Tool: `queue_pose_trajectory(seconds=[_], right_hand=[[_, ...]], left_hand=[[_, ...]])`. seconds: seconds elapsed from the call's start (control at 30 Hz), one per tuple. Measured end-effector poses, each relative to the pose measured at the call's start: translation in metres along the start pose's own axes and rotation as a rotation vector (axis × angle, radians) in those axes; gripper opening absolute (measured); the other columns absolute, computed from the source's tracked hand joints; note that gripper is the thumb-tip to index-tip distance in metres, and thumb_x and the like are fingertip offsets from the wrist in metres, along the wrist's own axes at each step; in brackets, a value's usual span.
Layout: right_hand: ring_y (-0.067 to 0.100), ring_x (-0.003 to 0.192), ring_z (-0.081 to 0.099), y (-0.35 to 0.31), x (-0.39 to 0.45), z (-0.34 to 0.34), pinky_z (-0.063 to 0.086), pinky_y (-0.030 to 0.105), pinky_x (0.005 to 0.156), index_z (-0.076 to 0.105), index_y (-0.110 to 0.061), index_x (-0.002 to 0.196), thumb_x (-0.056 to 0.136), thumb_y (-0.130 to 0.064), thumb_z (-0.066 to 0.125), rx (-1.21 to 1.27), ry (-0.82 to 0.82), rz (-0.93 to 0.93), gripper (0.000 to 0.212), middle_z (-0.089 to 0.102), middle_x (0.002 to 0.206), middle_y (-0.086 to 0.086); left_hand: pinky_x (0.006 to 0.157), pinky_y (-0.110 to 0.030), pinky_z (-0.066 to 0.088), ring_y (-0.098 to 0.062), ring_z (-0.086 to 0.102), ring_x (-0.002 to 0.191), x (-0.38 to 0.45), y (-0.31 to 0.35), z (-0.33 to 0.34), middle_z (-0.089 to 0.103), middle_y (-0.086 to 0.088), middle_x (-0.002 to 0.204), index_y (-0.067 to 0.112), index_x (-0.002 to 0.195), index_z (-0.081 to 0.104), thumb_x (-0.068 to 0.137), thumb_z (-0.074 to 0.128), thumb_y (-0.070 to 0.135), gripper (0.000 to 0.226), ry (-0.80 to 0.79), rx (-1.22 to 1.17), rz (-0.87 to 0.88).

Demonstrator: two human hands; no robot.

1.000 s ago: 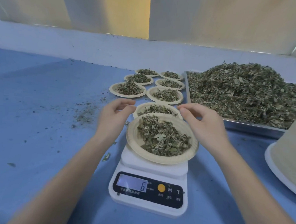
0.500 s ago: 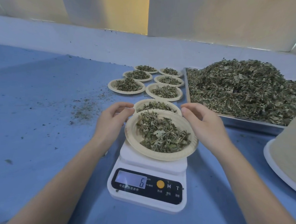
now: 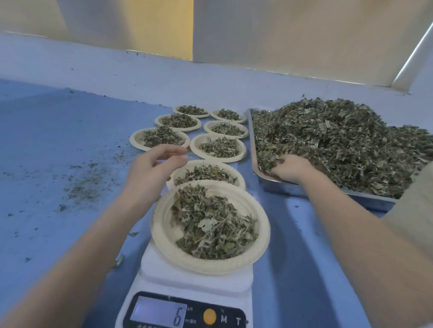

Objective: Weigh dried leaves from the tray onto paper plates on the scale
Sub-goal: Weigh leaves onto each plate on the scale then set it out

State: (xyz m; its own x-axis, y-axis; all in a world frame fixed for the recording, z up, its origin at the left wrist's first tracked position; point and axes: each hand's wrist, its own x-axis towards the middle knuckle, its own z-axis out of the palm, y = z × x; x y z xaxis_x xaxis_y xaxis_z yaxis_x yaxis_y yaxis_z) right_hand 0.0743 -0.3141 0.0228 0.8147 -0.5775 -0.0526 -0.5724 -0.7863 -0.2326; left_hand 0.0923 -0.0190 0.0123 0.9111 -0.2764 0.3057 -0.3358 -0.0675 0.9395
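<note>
**Leaves on the scale, right hand in the tray**

Scale (image 3: 193,290) is sitting on the blue table (image 3: 42,177) with a paper plate (image 3: 210,227) resting on its white platform, and a loose heap of dried leaves (image 3: 213,227) is lying in the plate's middle. Its display (image 3: 160,315) is showing a 6, beside a round yellow button (image 3: 209,316).

The person's right hand (image 3: 290,167) is reaching into the near left corner of the metal tray (image 3: 310,192), fingers curled down into the big pile of dried leaves (image 3: 345,142) and partly buried, so whether they are gripping any cannot be told. The left hand (image 3: 153,166) is hovering just left of the plates, fingers loosely spread and slightly bent, holding nothing; its fingertips are pointing toward a second filled plate (image 3: 207,173) lying just behind the one on the scale.

Further back, six more filled plates (image 3: 218,147) are standing in two rows between that plate and the wall, just left of the tray. Leaf crumbs (image 3: 86,183) are lying scattered over the table to the left of the arms. At the right edge, a pale, blurred stack (image 3: 428,204) is showing partly in front of the tray's near right corner.
</note>
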Motion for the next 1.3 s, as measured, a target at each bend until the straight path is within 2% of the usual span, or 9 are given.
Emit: queue_pose_trajectory(seconds=[0.2, 0.37, 0.5, 0.63, 0.77, 0.87, 1.03, 1.2, 1.3], right_hand=[[0.032, 0.125, 0.045, -0.011, 0.035, 0.008, 0.042, 0.037, 0.1, 0.022, -0.034, 0.15, 0.085, -0.028, 0.053, 0.054, -0.103, -0.121, 0.072, 0.029, 0.152, 0.012], [0.023, 0.102, 0.059, -0.018, 0.032, 0.006, 0.046, 0.03, 0.08, 0.055, -0.024, 0.13, 0.089, -0.021, 0.049, -0.025, -0.108, -0.283, 0.042, 0.061, 0.125, 0.005], [0.019, 0.088, 0.057, -0.011, 0.022, -0.016, 0.054, 0.033, 0.074, 0.048, -0.024, 0.136, 0.084, -0.024, 0.059, 0.004, -0.379, -0.233, 0.053, 0.054, 0.121, 0.001], [0.021, 0.072, 0.053, -0.016, 0.018, -0.006, 0.052, 0.032, 0.067, 0.068, -0.005, 0.106, 0.079, -0.015, 0.063, -0.137, -0.105, -0.276, 0.029, 0.068, 0.101, 0.014], [0.014, 0.058, 0.063, -0.003, 0.019, -0.002, 0.054, 0.022, 0.06, 0.071, -0.001, 0.088, 0.076, -0.002, 0.069, 0.343, 0.016, -0.149, 0.013, 0.072, 0.082, 0.012], [0.022, 0.072, 0.067, 0.004, 0.008, -0.015, 0.06, 0.032, 0.065, 0.062, 0.0, 0.071, 0.076, 0.011, 0.068, 0.851, -0.006, 0.0, 0.014, 0.068, 0.094, 0.016], [0.012, 0.069, 0.068, -0.01, -0.043, -0.049, 0.056, 0.019, 0.058, 0.07, -0.001, 0.092, 0.075, 0.011, 0.069, 1.152, -0.197, -0.221, 0.021, 0.071, 0.089, 0.007], [0.008, 0.086, 0.07, -0.04, -0.102, -0.06, 0.056, 0.022, 0.07, 0.068, -0.026, 0.112, 0.067, -0.018, 0.078, 0.709, -0.537, -0.661, 0.046, 0.071, 0.107, -0.003], [-0.009, 0.111, 0.055, -0.05, -0.123, -0.065, 0.046, 0.019, 0.086, 0.045, -0.065, 0.123, 0.062, -0.058, 0.077, 0.178, -0.564, -0.813, 0.07, 0.047, 0.132, -0.036]], left_hand=[[0.081, -0.035, 0.05, -0.016, 0.062, 0.093, -0.001, -0.015, -0.009, 0.068, 0.006, 0.098, 0.029, 0.095, 0.071, 0.087, 0.064, 0.023, 0.012, -0.029, -0.064, -0.013], [0.081, -0.036, 0.05, -0.015, 0.063, 0.091, -0.002, -0.018, -0.011, 0.068, 0.004, 0.099, 0.028, 0.097, 0.07, 0.08, 0.07, 0.027, 0.016, -0.05, -0.056, -0.035], [0.077, -0.033, 0.049, -0.016, 0.062, 0.09, -0.002, -0.019, -0.009, 0.066, 0.002, 0.096, 0.026, 0.096, 0.069, 0.088, 0.062, 0.018, 0.013, -0.019, -0.048, -0.058], [0.075, -0.032, 0.049, -0.016, 0.061, 0.088, -0.003, -0.019, -0.011, 0.066, 0.002, 0.096, 0.026, 0.095, 0.07, 0.089, 0.061, 0.017, 0.013, -0.001, -0.054, -0.07], [0.072, -0.031, 0.049, -0.016, 0.061, 0.087, -0.006, -0.02, -0.013, 0.066, 0.003, 0.095, 0.027, 0.093, 0.07, 0.089, 0.061, 0.016, 0.014, 0.019, -0.057, -0.075], [0.07, -0.03, 0.048, -0.016, 0.061, 0.087, -0.008, -0.02, -0.012, 0.066, 0.003, 0.096, 0.026, 0.094, 0.07, 0.089, 0.062, 0.018, 0.013, 0.014, -0.058, -0.08], [0.069, -0.029, 0.047, -0.017, 0.061, 0.085, -0.008, -0.019, -0.012, 0.065, 0.0, 0.093, 0.024, 0.095, 0.07, 0.089, 0.061, 0.018, 0.013, 0.006, -0.054, -0.076], [0.069, -0.028, 0.047, -0.016, 0.06, 0.083, -0.011, -0.017, -0.011, 0.064, -0.001, 0.093, 0.021, 0.098, 0.069, 0.088, 0.062, 0.017, 0.012, 0.012, -0.059, -0.096], [0.067, -0.027, 0.048, -0.014, 0.059, 0.082, -0.011, -0.016, -0.011, 0.064, 0.0, 0.093, 0.021, 0.098, 0.069, 0.088, 0.062, 0.019, 0.012, 0.022, -0.059, -0.102]])
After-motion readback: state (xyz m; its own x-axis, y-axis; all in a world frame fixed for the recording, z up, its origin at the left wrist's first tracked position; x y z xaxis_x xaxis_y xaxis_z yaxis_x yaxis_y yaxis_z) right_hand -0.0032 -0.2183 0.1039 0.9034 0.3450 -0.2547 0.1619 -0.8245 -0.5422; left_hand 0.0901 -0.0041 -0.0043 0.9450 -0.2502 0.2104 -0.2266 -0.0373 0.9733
